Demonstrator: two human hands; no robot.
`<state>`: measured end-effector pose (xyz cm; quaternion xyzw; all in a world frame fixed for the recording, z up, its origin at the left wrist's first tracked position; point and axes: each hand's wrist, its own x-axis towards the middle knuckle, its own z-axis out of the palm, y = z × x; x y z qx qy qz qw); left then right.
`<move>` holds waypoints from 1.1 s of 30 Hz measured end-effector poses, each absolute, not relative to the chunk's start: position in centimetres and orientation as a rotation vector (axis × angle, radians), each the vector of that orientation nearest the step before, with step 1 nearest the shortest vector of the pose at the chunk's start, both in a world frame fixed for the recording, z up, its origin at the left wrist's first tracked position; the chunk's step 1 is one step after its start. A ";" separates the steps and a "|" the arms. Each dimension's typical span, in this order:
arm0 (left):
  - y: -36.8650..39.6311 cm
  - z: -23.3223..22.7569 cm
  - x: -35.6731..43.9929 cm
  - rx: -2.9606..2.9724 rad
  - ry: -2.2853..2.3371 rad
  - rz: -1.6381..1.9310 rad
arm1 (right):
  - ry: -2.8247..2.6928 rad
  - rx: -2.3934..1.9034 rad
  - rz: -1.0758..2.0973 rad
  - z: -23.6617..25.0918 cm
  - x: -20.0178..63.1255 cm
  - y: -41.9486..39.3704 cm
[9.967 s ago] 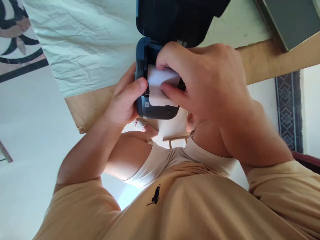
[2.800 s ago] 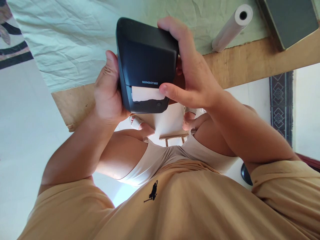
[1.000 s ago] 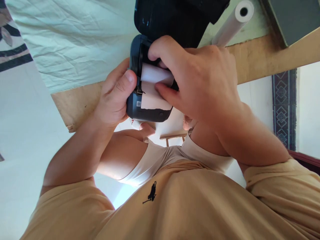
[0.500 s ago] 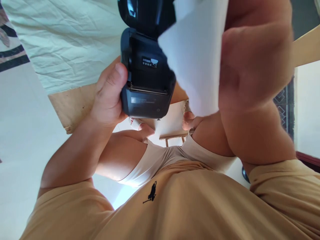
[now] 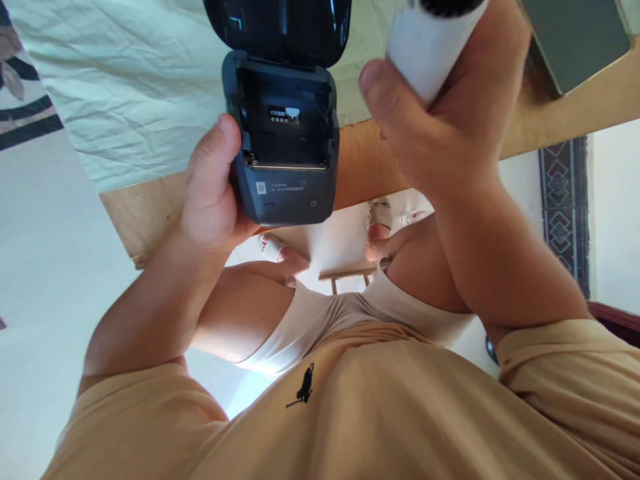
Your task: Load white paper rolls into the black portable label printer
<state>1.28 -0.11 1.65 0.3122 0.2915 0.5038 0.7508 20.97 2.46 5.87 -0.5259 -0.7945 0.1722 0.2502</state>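
My left hand is closed around the left side of a dark label printer, thumb along its edge. The printer's glossy black lid is swung up, and its paper bay shows a small printed sticker and no roll inside. To the right of the printer, apart from it, my right hand grips a white paper roll. The roll is tilted, with the dark opening of its core facing away from me at the top of the view.
A wrinkled pale green cloth covers most of the wooden table, whose bare edge runs in front of me. A dark flat device lies at the right on the table. Below are my legs and a wooden stool bar.
The right hand has drawn back from close to the camera, down toward the table, still holding the paper roll. The printer has shifted slightly left and its bay is uncovered.
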 end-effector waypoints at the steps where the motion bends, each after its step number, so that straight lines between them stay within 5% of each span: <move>1: -0.2 1.8 1.3 0.675 0.634 1.098 | -2.161 -1.414 0.419 5.8 21.0 2.4; 11: -0.2 1.7 1.7 0.664 0.572 1.124 | -2.147 -1.250 0.257 4.6 21.1 2.9; 20: -0.1 1.5 1.2 0.669 0.600 1.111 | -2.316 -1.549 0.302 4.9 20.7 2.2; 27: -0.3 1.9 1.6 0.635 0.598 1.141 | -2.208 -1.169 0.099 6.9 21.6 1.3; 33: 0.0 1.5 1.2 0.682 0.554 1.095 | -2.059 -1.800 -0.137 7.4 22.7 2.0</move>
